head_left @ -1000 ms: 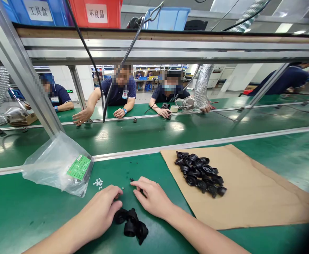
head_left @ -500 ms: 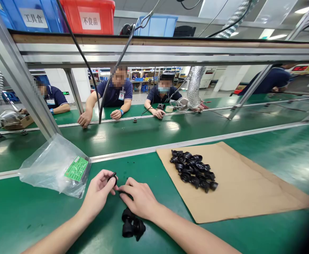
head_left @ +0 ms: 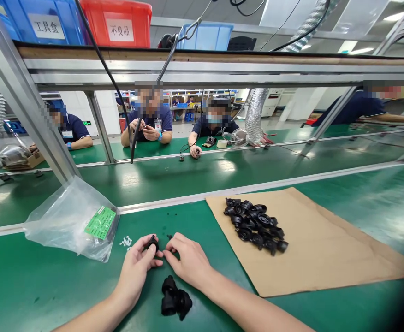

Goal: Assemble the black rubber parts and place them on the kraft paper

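Note:
My left hand (head_left: 138, 267) is closed around a round black plastic part (head_left: 152, 243) with a small nub on top. Close beside it, my right hand (head_left: 190, 260) has thumb and index finger pinched together, their tips near the black part. What they hold, if anything, is too small to make out. A small dark piece (head_left: 169, 236) shows just past the right fingers; whether they touch it I cannot tell. Below both hands, a few similar black plastic parts (head_left: 176, 299) lie clustered on the green table. Small white pieces (head_left: 126, 242) are scattered left of my left hand.
Many black parts (head_left: 257, 226) are heaped on a brown cardboard sheet (head_left: 312, 249) at right. A clear plastic bag (head_left: 63, 221) with a green label lies at left. Beyond a metal rail, co-workers sit across the green line. A metal post (head_left: 39, 101) rises at left.
My left hand has moved slightly right and down with the black part, uncovering the white pieces. My right hand has shifted a little right. Across the line, a co-worker's hands have drawn back and together.

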Motion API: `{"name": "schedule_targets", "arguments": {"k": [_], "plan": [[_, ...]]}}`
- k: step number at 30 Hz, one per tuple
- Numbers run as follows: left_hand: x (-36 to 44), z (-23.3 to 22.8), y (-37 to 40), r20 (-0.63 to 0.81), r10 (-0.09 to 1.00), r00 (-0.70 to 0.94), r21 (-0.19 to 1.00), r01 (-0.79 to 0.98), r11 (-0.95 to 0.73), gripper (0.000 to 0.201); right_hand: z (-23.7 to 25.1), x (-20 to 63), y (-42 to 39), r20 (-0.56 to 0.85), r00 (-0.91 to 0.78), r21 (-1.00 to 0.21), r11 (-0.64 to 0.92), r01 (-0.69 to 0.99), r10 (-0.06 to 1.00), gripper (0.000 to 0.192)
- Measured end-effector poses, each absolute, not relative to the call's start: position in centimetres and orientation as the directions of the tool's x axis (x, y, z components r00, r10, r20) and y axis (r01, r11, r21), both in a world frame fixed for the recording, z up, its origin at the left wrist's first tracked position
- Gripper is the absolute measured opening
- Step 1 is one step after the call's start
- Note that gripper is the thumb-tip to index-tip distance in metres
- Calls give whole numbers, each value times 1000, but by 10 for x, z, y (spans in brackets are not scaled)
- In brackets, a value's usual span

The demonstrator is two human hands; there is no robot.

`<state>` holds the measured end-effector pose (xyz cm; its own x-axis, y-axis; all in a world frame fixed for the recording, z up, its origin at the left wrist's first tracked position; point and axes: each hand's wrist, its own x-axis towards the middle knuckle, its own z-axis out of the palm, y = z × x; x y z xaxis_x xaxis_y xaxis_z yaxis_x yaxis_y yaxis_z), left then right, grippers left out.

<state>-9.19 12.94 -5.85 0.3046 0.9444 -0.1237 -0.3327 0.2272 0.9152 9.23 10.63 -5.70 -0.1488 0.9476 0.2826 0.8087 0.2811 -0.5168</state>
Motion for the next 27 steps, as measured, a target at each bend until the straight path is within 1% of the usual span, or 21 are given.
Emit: {"name": "schedule_targets", "arguments": {"k": [2,4,6,7,11,14,17,22,27], "plan": [[-92,-60,130,-148,943,297,897,-362,254,49,-57,93,106,307,-170,-539,318,780,936,10],[-92,-59,130,-152,942,300,895,-362,260,48,-57,94,106,348,-166,-599,355,718,923,10],[-92,-56,129,-132,937,324,918,-316,239,46,-54,96,105,406,-151,-644,400,652,901,11],[-93,-55,129,-118,932,342,934,-281,221,46,-53,97,105,439,-151,-648,428,630,886,12],[-94,-53,130,-86,885,458,975,-145,169,37,-47,101,101,559,-208,-570,553,608,803,16],[-96,-56,133,-75,841,535,987,-82,141,38,-46,100,99,601,-271,-497,617,611,752,20],[-97,-57,134,-60,831,554,990,-72,120,40,-46,99,99,620,-305,-452,647,615,723,24],[-97,-55,134,-76,833,547,981,-107,160,44,-47,100,99,619,-311,-460,655,600,721,18],[-95,-54,135,-59,830,554,984,-106,141,45,-47,99,100,651,-320,-386,663,642,688,24]]}}
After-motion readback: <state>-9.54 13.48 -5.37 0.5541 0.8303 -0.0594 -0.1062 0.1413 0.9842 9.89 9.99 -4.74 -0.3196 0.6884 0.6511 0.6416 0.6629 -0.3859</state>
